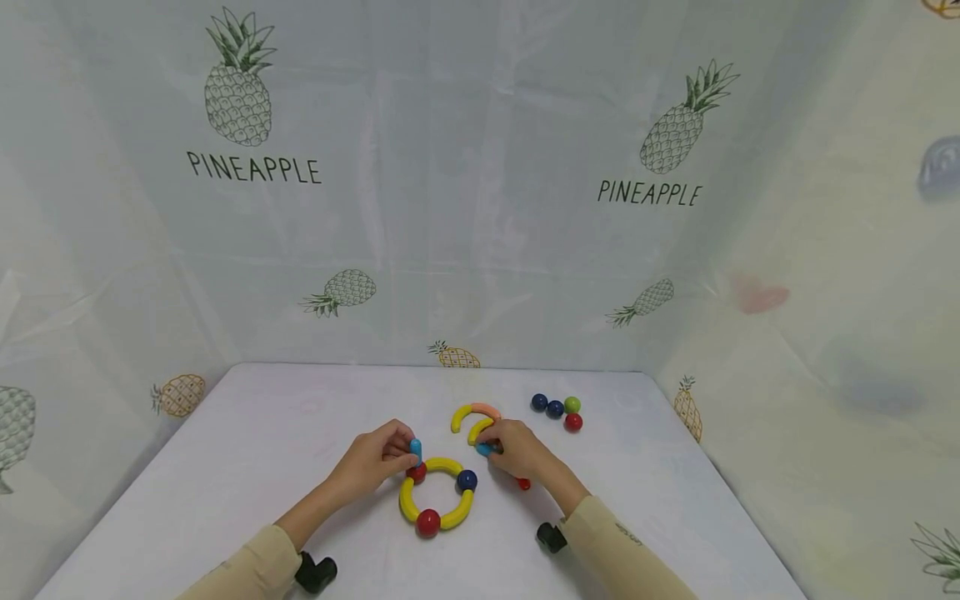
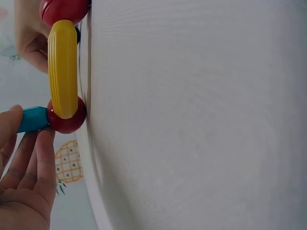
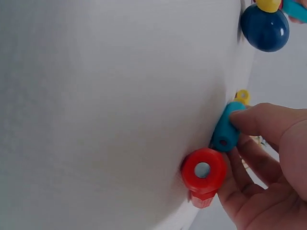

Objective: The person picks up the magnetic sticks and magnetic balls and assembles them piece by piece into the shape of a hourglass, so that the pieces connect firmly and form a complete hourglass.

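On the white table lies a ring of yellow curved sticks [image 1: 408,500], joined by a dark blue ball [image 1: 467,481], a red ball [image 1: 428,522] near the front and another red ball [image 1: 417,473] at the back left. My left hand [image 1: 371,460] pinches a light blue stick [image 2: 33,119], which stands upright on that back-left ball. Right of the ring, my right hand [image 1: 521,454] pinches a second light blue stick [image 3: 226,128] between thumb and fingers, low at the table surface. A red piece with a metal end [image 3: 202,170] lies beside those fingers.
Behind my right hand lie yellow curved sticks [image 1: 461,417] and an orange curved stick [image 1: 486,410]. Farther right sit dark blue balls [image 1: 554,409], a green ball [image 1: 572,405] and a red ball [image 1: 573,422]. A pineapple-print sheet [image 1: 465,208] hangs behind the table [image 1: 300,417].
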`<action>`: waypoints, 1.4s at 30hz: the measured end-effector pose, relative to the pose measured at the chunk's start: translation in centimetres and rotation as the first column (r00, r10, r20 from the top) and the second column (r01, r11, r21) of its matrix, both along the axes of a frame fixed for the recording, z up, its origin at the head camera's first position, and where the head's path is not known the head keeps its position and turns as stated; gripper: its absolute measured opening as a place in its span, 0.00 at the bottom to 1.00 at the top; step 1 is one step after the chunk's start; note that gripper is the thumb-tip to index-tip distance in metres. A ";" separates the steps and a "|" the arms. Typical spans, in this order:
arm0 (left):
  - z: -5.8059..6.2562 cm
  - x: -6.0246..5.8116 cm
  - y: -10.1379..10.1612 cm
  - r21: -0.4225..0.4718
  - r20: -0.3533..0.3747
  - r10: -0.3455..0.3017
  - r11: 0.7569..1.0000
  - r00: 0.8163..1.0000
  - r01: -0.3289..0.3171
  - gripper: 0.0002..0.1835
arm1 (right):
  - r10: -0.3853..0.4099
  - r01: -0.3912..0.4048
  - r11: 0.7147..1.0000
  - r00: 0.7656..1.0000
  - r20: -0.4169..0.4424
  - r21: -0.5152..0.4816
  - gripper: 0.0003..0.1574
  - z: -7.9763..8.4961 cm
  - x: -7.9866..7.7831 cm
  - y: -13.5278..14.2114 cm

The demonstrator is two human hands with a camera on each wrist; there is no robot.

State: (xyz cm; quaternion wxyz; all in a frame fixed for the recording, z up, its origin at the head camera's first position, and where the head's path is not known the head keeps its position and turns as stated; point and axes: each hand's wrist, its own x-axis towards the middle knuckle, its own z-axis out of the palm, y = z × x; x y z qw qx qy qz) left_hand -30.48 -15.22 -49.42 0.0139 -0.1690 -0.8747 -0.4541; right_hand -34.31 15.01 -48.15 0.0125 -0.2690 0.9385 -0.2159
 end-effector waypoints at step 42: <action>0.5 0.3 -0.1 -0.007 -0.002 -0.007 1.000 1.000 0.007 0.13 | 0.101 -0.069 0.895 0.994 0.051 -0.440 0.19 1.4 4.4 -1.3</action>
